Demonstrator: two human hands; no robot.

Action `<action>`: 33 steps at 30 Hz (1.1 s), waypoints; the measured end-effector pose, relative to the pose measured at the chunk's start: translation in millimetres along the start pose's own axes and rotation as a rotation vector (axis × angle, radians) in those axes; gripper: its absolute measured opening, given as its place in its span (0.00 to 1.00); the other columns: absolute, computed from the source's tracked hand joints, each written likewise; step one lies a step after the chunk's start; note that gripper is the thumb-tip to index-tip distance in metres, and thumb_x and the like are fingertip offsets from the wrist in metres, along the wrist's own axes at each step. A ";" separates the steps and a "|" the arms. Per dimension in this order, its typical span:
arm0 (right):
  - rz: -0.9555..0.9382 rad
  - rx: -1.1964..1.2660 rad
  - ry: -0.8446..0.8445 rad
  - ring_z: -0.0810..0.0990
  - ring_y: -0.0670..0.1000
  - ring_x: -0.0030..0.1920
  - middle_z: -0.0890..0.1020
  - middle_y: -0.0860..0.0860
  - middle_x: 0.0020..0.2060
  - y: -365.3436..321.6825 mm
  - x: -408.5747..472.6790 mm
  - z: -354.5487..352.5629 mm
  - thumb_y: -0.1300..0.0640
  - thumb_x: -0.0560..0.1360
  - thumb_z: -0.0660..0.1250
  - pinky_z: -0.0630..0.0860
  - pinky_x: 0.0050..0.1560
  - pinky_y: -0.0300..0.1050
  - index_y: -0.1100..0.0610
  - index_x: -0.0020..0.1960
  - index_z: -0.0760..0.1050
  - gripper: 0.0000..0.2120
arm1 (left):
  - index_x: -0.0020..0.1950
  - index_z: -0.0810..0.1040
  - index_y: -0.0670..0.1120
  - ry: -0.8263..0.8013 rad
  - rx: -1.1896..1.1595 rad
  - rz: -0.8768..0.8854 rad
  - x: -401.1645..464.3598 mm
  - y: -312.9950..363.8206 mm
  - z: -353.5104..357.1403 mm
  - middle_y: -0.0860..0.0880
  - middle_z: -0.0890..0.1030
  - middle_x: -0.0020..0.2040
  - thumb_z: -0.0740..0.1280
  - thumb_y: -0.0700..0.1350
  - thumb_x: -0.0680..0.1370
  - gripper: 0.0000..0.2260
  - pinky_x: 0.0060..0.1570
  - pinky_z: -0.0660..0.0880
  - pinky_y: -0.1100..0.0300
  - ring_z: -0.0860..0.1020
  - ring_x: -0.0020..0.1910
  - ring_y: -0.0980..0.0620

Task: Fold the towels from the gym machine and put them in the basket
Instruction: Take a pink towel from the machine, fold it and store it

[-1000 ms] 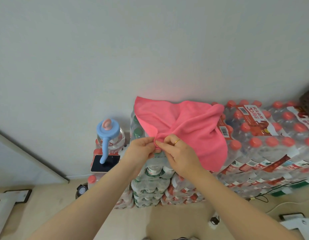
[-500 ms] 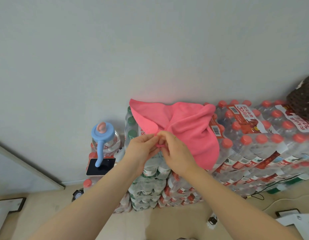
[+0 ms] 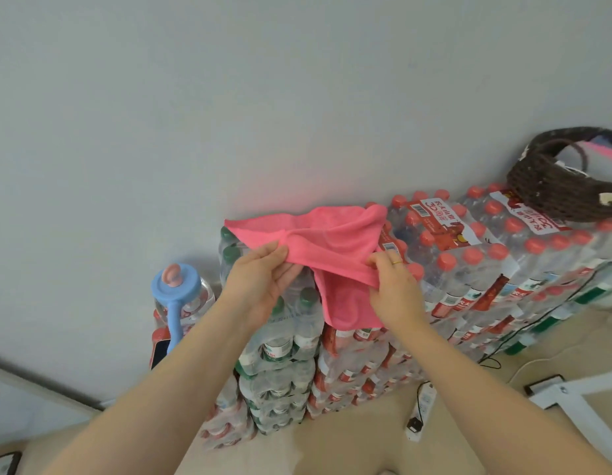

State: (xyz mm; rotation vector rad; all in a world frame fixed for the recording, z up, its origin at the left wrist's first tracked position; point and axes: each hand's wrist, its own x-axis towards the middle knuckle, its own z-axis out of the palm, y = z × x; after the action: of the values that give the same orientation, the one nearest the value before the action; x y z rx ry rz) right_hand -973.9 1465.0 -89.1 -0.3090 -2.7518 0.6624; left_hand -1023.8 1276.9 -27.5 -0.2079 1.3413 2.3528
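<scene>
You see a plain pink towel [image 3: 332,241], red caps [image 3: 472,257] and green caps [image 3: 309,295] on clear bottles, a dark brown woven basket [image 3: 551,186], a blue lid [image 3: 176,286].

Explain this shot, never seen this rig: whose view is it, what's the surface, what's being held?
There is no robot here. A person wears a wide-angle camera on the head, looking forward and down, so both bare arms reach in from the bottom. The surface is a stack of shrink-wrapped water bottle packs against a wall. A pink towel lies crumpled on it, part hanging over the front. The left hand grips the towel's edge, and the right hand, wearing a ring, pinches the same edge further right. A dark woven basket sits on the packs at the far right.
</scene>
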 end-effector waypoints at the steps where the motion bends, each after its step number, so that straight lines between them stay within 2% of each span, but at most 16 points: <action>1: 0.053 -0.022 0.021 0.76 0.57 0.49 0.73 0.54 0.57 11.0 -0.1 -7.8 0.71 0.69 0.62 0.66 0.36 0.45 0.60 0.53 0.73 0.15 | 0.44 0.75 0.39 -0.001 -0.026 0.004 0.6 3.9 6.5 0.49 0.83 0.31 0.57 0.33 0.79 0.09 0.34 0.79 0.67 0.82 0.31 0.58; 3: 0.164 -0.029 0.068 0.76 0.56 0.48 0.71 0.55 0.57 31.5 0.4 -25.8 0.72 0.69 0.61 0.68 0.36 0.46 0.60 0.55 0.73 0.16 | 0.43 0.75 0.40 -0.001 -0.052 0.036 1.0 10.7 18.1 0.50 0.83 0.30 0.57 0.34 0.80 0.09 0.33 0.79 0.68 0.81 0.30 0.58; 6: 0.284 0.004 0.149 0.73 0.52 0.44 0.71 0.54 0.59 58.7 0.8 -53.2 0.69 0.72 0.61 0.68 0.37 0.44 0.59 0.56 0.72 0.14 | 0.47 0.75 0.40 -0.010 -0.065 0.090 1.4 15.1 30.0 0.48 0.82 0.38 0.58 0.36 0.80 0.07 0.39 0.80 0.66 0.81 0.34 0.57; 8: 0.346 0.065 0.206 0.72 0.51 0.41 0.73 0.54 0.55 71.4 0.4 -69.6 0.65 0.75 0.61 0.68 0.37 0.45 0.59 0.54 0.72 0.09 | 0.47 0.75 0.41 0.008 -0.080 0.115 0.6 14.1 37.0 0.48 0.82 0.38 0.58 0.37 0.80 0.07 0.41 0.80 0.65 0.81 0.35 0.57; 10: 0.437 0.215 0.244 0.73 0.50 0.37 0.76 0.54 0.46 81.6 1.8 -82.6 0.62 0.77 0.60 0.69 0.34 0.45 0.59 0.54 0.71 0.07 | 0.46 0.76 0.42 0.024 -0.088 0.136 -2.3 10.1 46.9 0.51 0.83 0.34 0.59 0.37 0.79 0.07 0.39 0.80 0.66 0.82 0.33 0.59; 13: 0.650 0.678 0.253 0.73 0.47 0.29 0.77 0.54 0.36 92.9 6.7 -99.2 0.62 0.78 0.55 0.67 0.27 0.39 0.61 0.56 0.71 0.10 | 0.46 0.76 0.43 0.040 -0.072 0.171 -8.5 -2.1 66.3 0.53 0.83 0.31 0.59 0.37 0.79 0.08 0.37 0.79 0.68 0.81 0.32 0.60; 16: 0.808 1.274 0.267 0.73 0.45 0.20 0.77 0.51 0.22 97.9 6.1 -122.7 0.59 0.79 0.55 0.69 0.22 0.34 0.59 0.50 0.73 0.09 | 0.45 0.75 0.44 0.094 0.009 0.263 -17.3 -18.5 88.0 0.51 0.81 0.33 0.59 0.36 0.79 0.07 0.35 0.78 0.69 0.79 0.31 0.61; 19: 0.748 1.587 0.301 0.77 0.45 0.22 0.79 0.49 0.21 103.6 2.5 -152.1 0.58 0.80 0.54 0.72 0.24 0.32 0.58 0.45 0.73 0.10 | 0.46 0.73 0.48 0.176 0.104 0.390 -29.3 -32.8 110.4 0.48 0.75 0.35 0.61 0.35 0.78 0.08 0.34 0.77 0.70 0.76 0.33 0.58; 21: 0.653 1.701 0.310 0.80 0.46 0.24 0.81 0.51 0.25 109.6 -0.8 -173.3 0.57 0.80 0.55 0.75 0.26 0.34 0.59 0.50 0.72 0.09 | 0.45 0.72 0.49 0.202 0.182 0.458 -38.8 -38.9 126.5 0.48 0.73 0.33 0.62 0.34 0.77 0.10 0.33 0.77 0.69 0.75 0.29 0.59; 24: 0.501 1.723 0.371 0.82 0.48 0.32 0.82 0.54 0.37 121.9 -5.9 -203.9 0.58 0.80 0.57 0.78 0.32 0.38 0.58 0.60 0.69 0.10 | 0.42 0.74 0.47 0.183 0.257 0.494 -54.8 -44.0 150.7 0.47 0.74 0.34 0.61 0.33 0.77 0.10 0.32 0.76 0.70 0.75 0.26 0.60; 25: 0.450 1.680 0.407 0.83 0.48 0.34 0.81 0.54 0.41 126.1 -8.1 -213.9 0.59 0.80 0.58 0.78 0.34 0.39 0.55 0.61 0.68 0.10 | 0.41 0.75 0.46 0.171 0.240 0.498 -60.4 -45.3 157.9 0.48 0.76 0.33 0.60 0.33 0.78 0.10 0.32 0.76 0.71 0.76 0.26 0.60; 27: 0.373 1.547 0.483 0.81 0.46 0.32 0.79 0.53 0.42 135.5 -12.1 -231.2 0.62 0.79 0.58 0.77 0.33 0.38 0.51 0.59 0.68 0.11 | 0.41 0.76 0.45 0.123 0.144 0.500 -70.8 -49.0 169.7 0.51 0.79 0.31 0.59 0.33 0.78 0.11 0.32 0.76 0.71 0.77 0.27 0.60; 30: 0.413 1.323 0.507 0.73 0.42 0.22 0.78 0.50 0.32 159.2 -13.6 -242.1 0.60 0.78 0.60 0.69 0.23 0.34 0.52 0.54 0.70 0.06 | 0.43 0.78 0.43 0.097 0.026 0.478 -82.2 -60.4 179.4 0.52 0.81 0.29 0.59 0.33 0.77 0.10 0.33 0.76 0.71 0.80 0.30 0.59; 33: 0.625 1.214 0.331 0.64 0.42 0.16 0.71 0.45 0.16 190.0 -15.0 -236.4 0.63 0.77 0.60 0.59 0.18 0.31 0.57 0.50 0.72 0.04 | 0.48 0.77 0.39 0.112 0.027 0.349 -89.4 -85.9 183.0 0.48 0.84 0.34 0.59 0.29 0.76 0.10 0.36 0.78 0.71 0.82 0.34 0.57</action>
State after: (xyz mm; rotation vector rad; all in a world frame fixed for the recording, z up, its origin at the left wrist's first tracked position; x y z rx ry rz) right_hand -855.7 1723.0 19.0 -0.8431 -1.4914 2.0004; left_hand -892.4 1445.0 30.3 -0.1059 1.5695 2.6389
